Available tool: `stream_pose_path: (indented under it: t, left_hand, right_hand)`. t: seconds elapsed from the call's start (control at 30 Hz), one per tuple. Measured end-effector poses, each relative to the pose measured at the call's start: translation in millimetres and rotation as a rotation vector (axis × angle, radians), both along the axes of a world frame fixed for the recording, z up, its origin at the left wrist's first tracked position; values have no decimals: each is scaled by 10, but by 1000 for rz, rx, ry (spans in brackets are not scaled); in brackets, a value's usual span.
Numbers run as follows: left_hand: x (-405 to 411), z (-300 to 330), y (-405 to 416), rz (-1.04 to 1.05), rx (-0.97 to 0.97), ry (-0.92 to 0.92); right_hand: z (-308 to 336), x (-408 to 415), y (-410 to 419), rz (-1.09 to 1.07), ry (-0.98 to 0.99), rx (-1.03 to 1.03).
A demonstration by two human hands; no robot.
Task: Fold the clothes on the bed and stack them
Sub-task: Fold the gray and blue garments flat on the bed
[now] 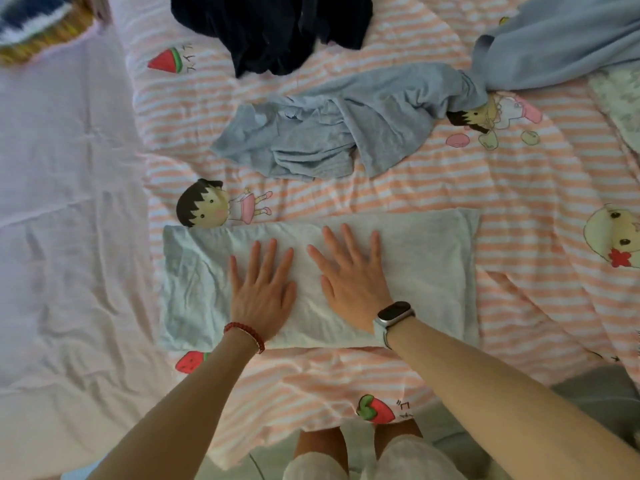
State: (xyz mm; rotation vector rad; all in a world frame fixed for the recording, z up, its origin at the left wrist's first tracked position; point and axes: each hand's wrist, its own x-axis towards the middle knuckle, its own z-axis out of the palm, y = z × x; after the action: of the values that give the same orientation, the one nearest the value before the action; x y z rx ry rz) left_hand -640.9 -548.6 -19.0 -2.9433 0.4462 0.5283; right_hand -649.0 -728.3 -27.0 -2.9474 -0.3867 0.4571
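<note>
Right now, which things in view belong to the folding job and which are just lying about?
Job: pale cloth under left hand and right hand; grey garment; dark garment; blue garment.
Lying about: striped quilt; basket.

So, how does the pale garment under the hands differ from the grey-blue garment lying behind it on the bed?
The pale garment lies flat as a tidy rectangle, while the grey-blue garment is crumpled in an irregular heap. The pale one is almost white; the grey-blue one is clearly darker. The left hand and right hand press flat on the pale garment; nothing touches the grey-blue one. Both rest on the striped cartoon bedcover.
</note>
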Motion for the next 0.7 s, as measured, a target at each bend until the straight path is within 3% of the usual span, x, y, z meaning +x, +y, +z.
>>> stream_pose_path:
  t: [0.23, 0.37, 0.47, 0.57, 0.7]
  left_hand:
    - [462, -242, 874, 271, 20, -79]
    - [558, -196, 1118, 508, -151, 54]
    - [570, -144, 1075, 513, -132, 63]
    - [492, -53, 870, 490, -105, -73]
    - [177, 72, 238, 104, -241, -126]
  right_hand:
    - [-301, 300, -307, -243, 9, -176]
    - [-276, 292, -461, -377, 62, -206]
    - [-236, 238, -612, -630, 131, -192]
    - [-104, 119, -787, -822, 183, -90]
    - [138, -77, -866, -925, -6, 121]
